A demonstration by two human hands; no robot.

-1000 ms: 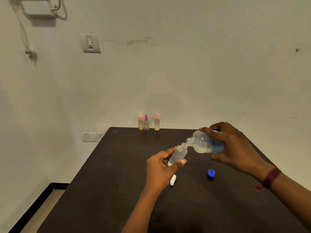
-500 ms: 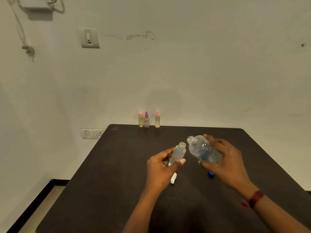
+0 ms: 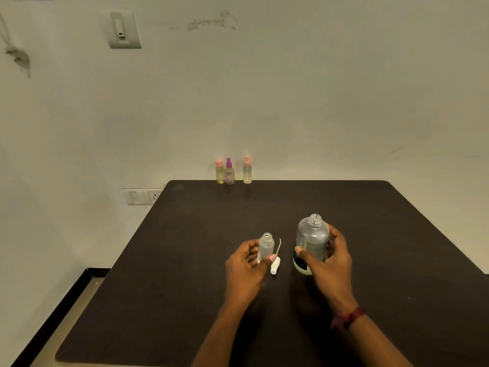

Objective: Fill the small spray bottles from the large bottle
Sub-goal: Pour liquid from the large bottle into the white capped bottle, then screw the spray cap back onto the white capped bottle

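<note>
My left hand [image 3: 246, 271] grips a small clear spray bottle [image 3: 265, 247], upright and uncapped, on the dark table [image 3: 185, 260]. Its white spray head with dip tube [image 3: 275, 263] lies on the table just right of it. My right hand [image 3: 329, 263] holds the large clear bottle [image 3: 310, 242] upright, mouth open, its base at the tabletop. The blue cap is hidden behind my right hand. Three small spray bottles stand at the table's far edge: one yellowish with a pink top [image 3: 220, 172], one purple [image 3: 229, 171], one clear with a pink top [image 3: 247, 170].
The table is pushed against a pale wall. A wall switch [image 3: 124, 30] is high on the left, and a socket plate [image 3: 144, 196] sits beside the table's left far corner. Floor with a dark skirting [image 3: 53, 321] shows at the lower left.
My right hand tipped the large bottle back from the small bottle's mouth and brought it down upright onto the table. My left hand lowered the small bottle to the tabletop.
</note>
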